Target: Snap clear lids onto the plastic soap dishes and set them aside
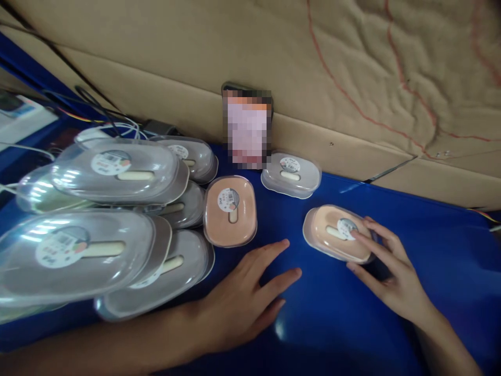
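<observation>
I have my right hand (403,287) closed around the right end of a peach box (337,237), thumb at its near edge, one fingertip on the round label and another at the far edge. Whether the box is lifted at all, I can't tell. It is on the right side of the blue table (321,318), well apart from the others. My left hand (245,295) is open and holds nothing, fingers spread above the table, just nearer me than a second peach box (230,211). Grey boxes (117,180) pile up at left; a single grey box (291,175) sits beside a propped slab (248,128), its face blurred.
</observation>
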